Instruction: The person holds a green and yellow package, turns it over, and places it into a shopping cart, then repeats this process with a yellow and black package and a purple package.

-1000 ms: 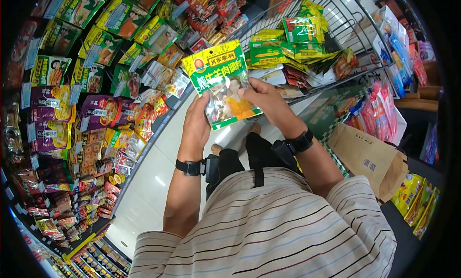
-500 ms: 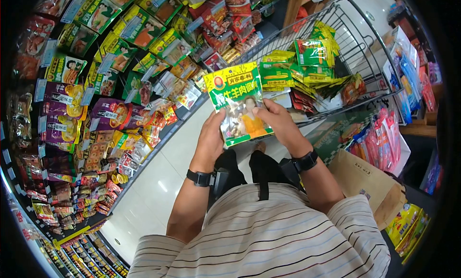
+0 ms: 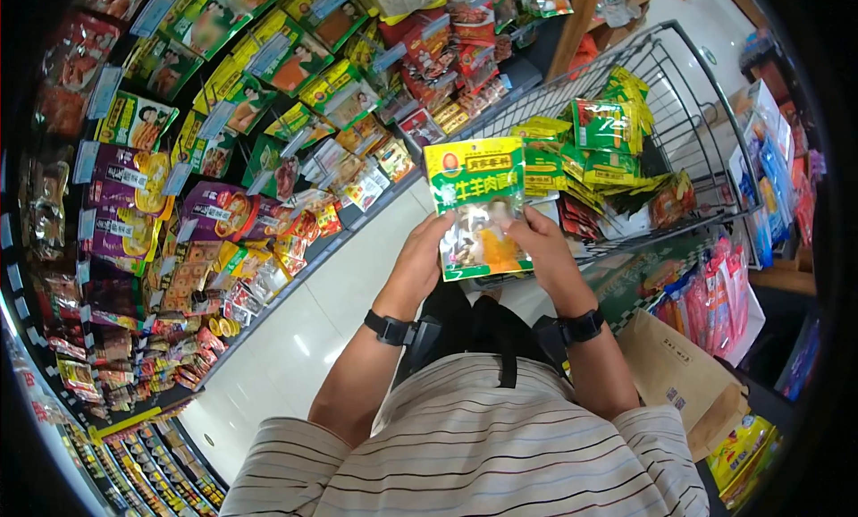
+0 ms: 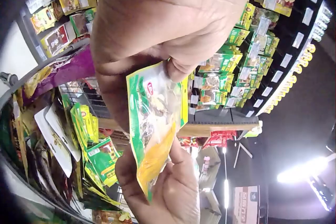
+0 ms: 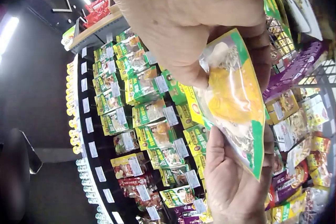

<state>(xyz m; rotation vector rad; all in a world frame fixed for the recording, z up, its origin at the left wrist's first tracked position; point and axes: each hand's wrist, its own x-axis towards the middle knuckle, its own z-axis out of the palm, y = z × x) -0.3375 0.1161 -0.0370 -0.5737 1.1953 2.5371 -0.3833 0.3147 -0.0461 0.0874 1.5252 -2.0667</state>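
Note:
A yellow-and-green seasoning packet [image 3: 478, 195] with a clear window is held up in front of the body, its printed face toward the head camera. Pale and orange-yellow contents show through the window. My left hand [image 3: 420, 262] pinches its left edge, thumb on the front. On the opposite edge, my right hand [image 3: 550, 258] does the same. Both wrist views show the packet [image 4: 155, 121] bowed slightly between the hands, with the fingers mostly hidden behind it.
A wire shopping cart [image 3: 746, 182] with several green-and-yellow packets [image 3: 608, 128] stands just beyond the right hand. Shelves of hanging seasoning packets [image 3: 147, 124] line the left. At right are a brown paper bag [image 3: 661, 361] and pink packaged goods [image 3: 719, 294].
In the head view the packet and both hands have shifted right and down, along with the shelves and cart. The packet now tilts less. Both hands keep their hold on it.

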